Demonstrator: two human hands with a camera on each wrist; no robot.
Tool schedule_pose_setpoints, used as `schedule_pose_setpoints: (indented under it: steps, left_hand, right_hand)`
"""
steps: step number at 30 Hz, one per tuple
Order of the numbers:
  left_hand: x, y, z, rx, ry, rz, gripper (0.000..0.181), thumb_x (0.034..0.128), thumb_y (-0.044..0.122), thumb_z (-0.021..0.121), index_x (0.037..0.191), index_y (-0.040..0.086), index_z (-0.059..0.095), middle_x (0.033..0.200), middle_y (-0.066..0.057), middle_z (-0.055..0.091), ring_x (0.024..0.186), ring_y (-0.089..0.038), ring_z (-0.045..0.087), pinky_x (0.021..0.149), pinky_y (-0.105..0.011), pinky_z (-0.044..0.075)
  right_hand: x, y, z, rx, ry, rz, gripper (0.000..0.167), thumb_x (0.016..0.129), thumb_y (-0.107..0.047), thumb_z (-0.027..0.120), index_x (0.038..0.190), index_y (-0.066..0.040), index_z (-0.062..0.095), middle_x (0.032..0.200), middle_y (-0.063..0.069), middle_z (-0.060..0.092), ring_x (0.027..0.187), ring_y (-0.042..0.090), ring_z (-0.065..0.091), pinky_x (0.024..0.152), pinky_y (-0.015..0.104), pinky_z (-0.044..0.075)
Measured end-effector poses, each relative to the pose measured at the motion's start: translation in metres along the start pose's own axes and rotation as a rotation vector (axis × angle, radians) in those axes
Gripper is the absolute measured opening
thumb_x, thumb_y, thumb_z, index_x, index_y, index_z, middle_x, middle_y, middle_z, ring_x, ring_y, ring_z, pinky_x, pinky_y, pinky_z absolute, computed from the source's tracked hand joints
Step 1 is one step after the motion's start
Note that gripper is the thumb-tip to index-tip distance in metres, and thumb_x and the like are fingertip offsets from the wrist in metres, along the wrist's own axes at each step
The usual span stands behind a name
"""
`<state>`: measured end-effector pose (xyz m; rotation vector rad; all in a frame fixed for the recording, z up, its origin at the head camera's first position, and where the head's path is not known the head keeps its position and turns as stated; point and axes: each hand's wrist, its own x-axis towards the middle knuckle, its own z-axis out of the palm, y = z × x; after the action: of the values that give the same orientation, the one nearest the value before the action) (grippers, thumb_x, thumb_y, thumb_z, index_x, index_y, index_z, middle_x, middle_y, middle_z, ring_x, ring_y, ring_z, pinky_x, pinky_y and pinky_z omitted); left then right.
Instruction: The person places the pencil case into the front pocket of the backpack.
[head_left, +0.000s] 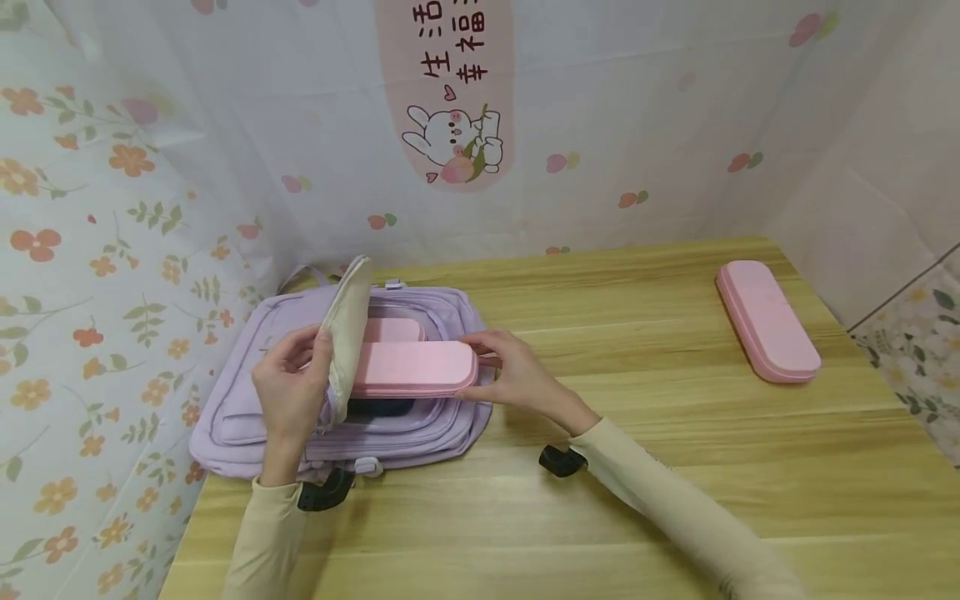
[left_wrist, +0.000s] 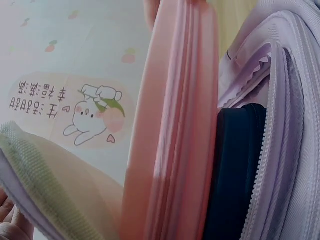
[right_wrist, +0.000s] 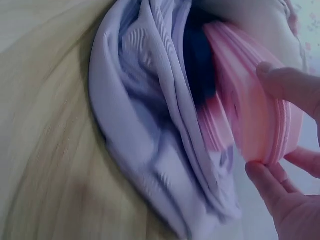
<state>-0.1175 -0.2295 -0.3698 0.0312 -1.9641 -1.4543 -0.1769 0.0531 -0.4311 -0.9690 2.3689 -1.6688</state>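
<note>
A lavender backpack [head_left: 240, 417] lies flat on the table, its front pocket unzipped. My left hand [head_left: 288, 379] grips the edge of the pocket's cream-lined flap [head_left: 350, 325] and holds it raised. At the pocket's mouth, my right hand [head_left: 517, 375] pinches the right end of a pink pencil case [head_left: 416, 367] between thumb and fingers. The flap hides that case's left end. Inside the pocket are a second pink pencil case [head_left: 393, 329] and a dark navy case [left_wrist: 235, 165], both partly covered.
Another pink pencil case [head_left: 768, 321] lies on the wooden table [head_left: 600, 317] at the right. Patterned cloth [head_left: 637, 125] hangs behind the table and along its left side. A buckle [head_left: 367, 467] sticks out at the backpack's near edge.
</note>
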Motion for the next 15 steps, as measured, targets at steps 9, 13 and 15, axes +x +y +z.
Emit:
schedule_pose_setpoints:
  steps: [9, 13, 15]
  left_hand:
    - [0.0, 0.0, 0.001, -0.025, 0.02, 0.009, 0.018, 0.0915, 0.003, 0.07, 0.101, -0.011, 0.074, 0.08, 0.021, 0.071, 0.066, 0.005, 0.066, 0.061, -0.008, 0.055]
    - [0.0, -0.001, 0.004, -0.046, 0.016, 0.013, 0.017, 0.0907, 0.002, 0.07, 0.1, -0.012, 0.074, 0.079, 0.02, 0.071, 0.064, 0.005, 0.065, 0.06, -0.008, 0.054]
    - [-0.001, -0.001, 0.005, -0.057, 0.011, 0.015, 0.017, 0.0907, 0.001, 0.07, 0.1, -0.012, 0.074, 0.079, 0.019, 0.071, 0.064, 0.005, 0.065, 0.059, -0.008, 0.054]
  right_hand:
    - [0.019, -0.005, 0.037, -0.115, 0.113, -0.026, 0.074, 0.065, -0.019, 0.097, 0.128, 0.002, 0.064, 0.12, 0.014, 0.07, 0.1, 0.024, 0.071, 0.089, 0.035, 0.061]
    - [0.023, -0.008, 0.047, -0.008, 0.121, -0.009, 0.07, 0.067, -0.011, 0.095, 0.127, 0.005, 0.063, 0.124, 0.019, 0.068, 0.102, 0.029, 0.073, 0.089, 0.036, 0.061]
    - [0.024, -0.008, 0.051, 0.036, 0.118, -0.012, 0.066, 0.07, -0.007, 0.093, 0.127, 0.007, 0.063, 0.124, 0.022, 0.066, 0.106, 0.031, 0.072, 0.091, 0.032, 0.06]
